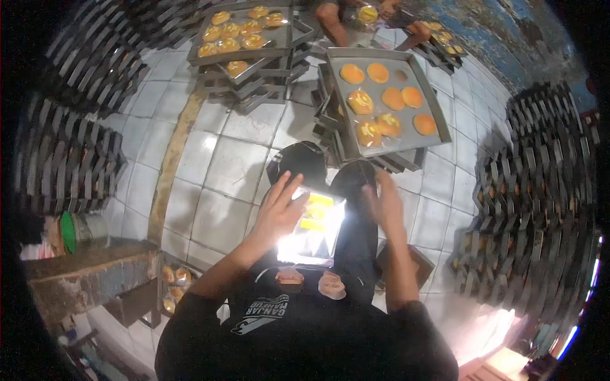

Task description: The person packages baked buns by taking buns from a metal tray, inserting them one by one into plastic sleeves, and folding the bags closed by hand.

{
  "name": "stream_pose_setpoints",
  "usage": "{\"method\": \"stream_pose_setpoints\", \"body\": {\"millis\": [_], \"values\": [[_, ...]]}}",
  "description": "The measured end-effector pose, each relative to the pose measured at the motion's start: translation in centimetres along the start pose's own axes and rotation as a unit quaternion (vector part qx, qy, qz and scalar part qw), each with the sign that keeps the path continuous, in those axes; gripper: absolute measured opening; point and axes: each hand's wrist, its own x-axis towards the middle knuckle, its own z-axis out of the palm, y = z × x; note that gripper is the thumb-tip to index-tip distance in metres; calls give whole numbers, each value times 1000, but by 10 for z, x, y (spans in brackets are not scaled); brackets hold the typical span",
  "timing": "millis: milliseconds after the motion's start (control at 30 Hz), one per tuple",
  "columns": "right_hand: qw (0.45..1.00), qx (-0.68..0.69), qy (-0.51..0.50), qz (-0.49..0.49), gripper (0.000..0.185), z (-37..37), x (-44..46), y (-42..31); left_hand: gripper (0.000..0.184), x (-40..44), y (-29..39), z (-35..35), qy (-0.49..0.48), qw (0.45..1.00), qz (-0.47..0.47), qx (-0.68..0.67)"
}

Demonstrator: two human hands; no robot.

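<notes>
My left hand (283, 209) is over my lap at the left edge of a bright, glossy stack of plastic wrappers (308, 244) with yellow print. Its fingers are spread and point up and forward. On the other side of the lap, my right hand (386, 200) is raised near my knee, blurred, and whether it holds something cannot be made out. Ahead of my knees, a metal tray (406, 141) on a stack of trays bears several round buns (412, 97), some in clear wrapping with yellow print.
A second tray (273, 53) of wrapped buns tops a stack at the upper left. Tall stacks of dark trays (521, 235) line both sides. A co-worker's arms (333, 22) show at the top. More buns (176, 276) lie at lower left, beside a low ledge (95, 267).
</notes>
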Motion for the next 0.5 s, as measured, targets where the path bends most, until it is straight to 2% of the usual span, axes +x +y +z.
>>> {"method": "stream_pose_setpoints", "body": {"millis": [33,67,100,167,233,267,300,333,367,400,433,467,500], "values": [[992,45,-3,-119,59,7,-18,-11,36,-8,-4,0,1,1000,5,10],[981,70,-34,-179,61,10,-32,-27,31,-4,-3,-9,-19,998,48,29],[973,92,-50,-206,54,1,-44,-55,27,-3,-2,-15,-41,994,94,46],[969,26,-85,-233,46,-10,-54,-79,26,-4,4,-18,-51,991,123,31],[964,-6,-104,-246,39,-18,-55,-67,36,-1,22,-20,12,994,94,-62],[953,-39,-135,-267,32,-22,-56,-59,30,6,32,-24,11,992,15,-127],[957,-31,-140,-254,32,-37,-54,-56,24,13,42,-29,20,979,-64,-193],[945,162,-232,-166,28,-61,-44,-57,21,25,36,-42,-205,927,-144,-278],[884,343,-308,-70,26,-79,-30,-47,21,32,30,-47,-413,815,-213,-346],[835,466,-292,4,30,-68,-14,-3,25,29,30,-43,-369,777,-255,-441],[770,574,-266,79,35,-46,-4,54,25,30,27,-39,-372,771,-255,-450],[964,220,-149,31,38,-17,0,104,27,34,21,-36,-285,777,-313,-466],[984,-173,-5,-38,41,-4,15,142,30,43,12,-32,-188,779,-367,-473]]}}
